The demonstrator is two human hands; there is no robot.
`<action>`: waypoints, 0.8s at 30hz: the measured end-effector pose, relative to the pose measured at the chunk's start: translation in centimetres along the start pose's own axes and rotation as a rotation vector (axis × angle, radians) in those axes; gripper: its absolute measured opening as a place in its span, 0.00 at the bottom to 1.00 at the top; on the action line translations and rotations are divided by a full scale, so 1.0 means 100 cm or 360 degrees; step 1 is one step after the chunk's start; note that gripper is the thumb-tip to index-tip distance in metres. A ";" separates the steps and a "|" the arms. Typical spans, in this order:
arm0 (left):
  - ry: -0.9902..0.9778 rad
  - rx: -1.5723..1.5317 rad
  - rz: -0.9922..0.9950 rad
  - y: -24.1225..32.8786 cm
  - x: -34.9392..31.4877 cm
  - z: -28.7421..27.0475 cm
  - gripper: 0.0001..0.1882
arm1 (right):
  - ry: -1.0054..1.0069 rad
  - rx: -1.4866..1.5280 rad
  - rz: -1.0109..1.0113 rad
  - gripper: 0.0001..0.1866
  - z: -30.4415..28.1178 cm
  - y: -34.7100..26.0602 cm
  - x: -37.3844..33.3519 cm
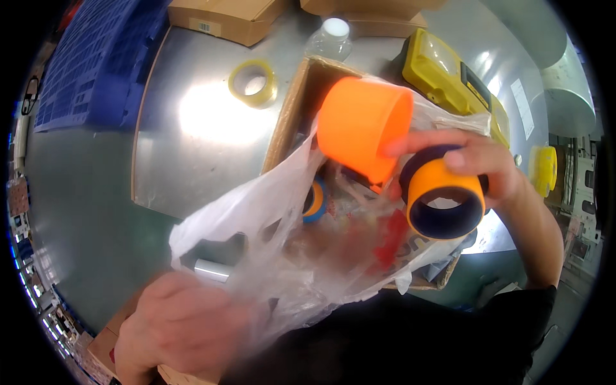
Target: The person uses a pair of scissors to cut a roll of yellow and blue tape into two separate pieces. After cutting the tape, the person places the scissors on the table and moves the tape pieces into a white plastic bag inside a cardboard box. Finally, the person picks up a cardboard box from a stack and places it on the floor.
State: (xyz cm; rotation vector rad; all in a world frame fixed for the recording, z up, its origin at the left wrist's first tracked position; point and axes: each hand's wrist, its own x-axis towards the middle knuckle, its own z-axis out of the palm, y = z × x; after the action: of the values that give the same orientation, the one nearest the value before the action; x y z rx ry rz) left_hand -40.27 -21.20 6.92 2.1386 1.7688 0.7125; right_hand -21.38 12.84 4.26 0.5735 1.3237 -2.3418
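My right hand (pixel 484 160) grips a short, thick ring (pixel 446 181), orange outside with a dark lining, its thumb on top. The index finger reaches to a bright orange, wide cylinder (pixel 362 125), which hangs over the cardboard box (pixel 290 119); whether the fingers hold it too I cannot tell. Across the box spreads a clear-white plastic bag (pixel 240 202) with torn-looking holes. My left hand (pixel 192 321), smeared by motion, is closed at the bag's near left side, where the plastic bunches. Under the bag, a blue-and-orange ring (pixel 314 200) shows in part, beside red-printed wrapping.
On the metal table (pixel 167 160) are a yellow tape roll (pixel 252 83), a clear bottle (pixel 329 40) with a white cap and a yellow-black case (pixel 449 74). Cardboard boxes (pixel 224 19) line the far edge. A blue plastic crate (pixel 102 64) stands far left.
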 end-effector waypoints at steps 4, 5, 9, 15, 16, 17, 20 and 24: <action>-0.0184 0.0070 0.0127 0.000 0.009 -0.009 0.13 | -0.0049 0.0144 -0.0205 0.36 -0.001 -0.001 -0.013; -0.0202 0.0100 0.0126 0.001 0.010 -0.011 0.14 | -0.0069 0.0185 -0.0214 0.37 -0.003 0.000 -0.015; -0.0059 0.0304 0.0145 0.007 0.007 -0.010 0.16 | -0.0130 0.0266 -0.0188 0.40 -0.004 0.005 -0.020; -0.0050 0.0452 -0.0045 0.015 -0.013 -0.006 0.18 | -0.0150 -0.0527 -0.0125 0.30 -0.017 0.018 -0.026; -0.0079 0.0393 -0.0090 0.017 -0.011 -0.009 0.19 | -0.0103 -0.0749 -0.0109 0.27 -0.017 0.019 -0.030; -0.0098 0.0333 -0.0121 0.016 -0.009 -0.009 0.19 | -0.0176 -0.1267 -0.0011 0.27 -0.015 0.008 -0.035; -0.0156 0.0106 -0.0150 0.015 -0.011 -0.016 0.18 | -0.0327 -0.1572 0.0133 0.24 0.005 0.001 -0.044; -0.0114 0.0153 -0.0292 0.031 -0.030 -0.021 0.17 | -0.0566 -0.1821 0.0315 0.20 0.030 -0.006 -0.036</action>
State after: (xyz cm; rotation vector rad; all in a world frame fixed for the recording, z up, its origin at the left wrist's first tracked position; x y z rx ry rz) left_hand -39.19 -24.97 9.68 1.9993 1.9647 0.5080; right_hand -19.15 11.01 7.99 -0.0804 1.9626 -1.1200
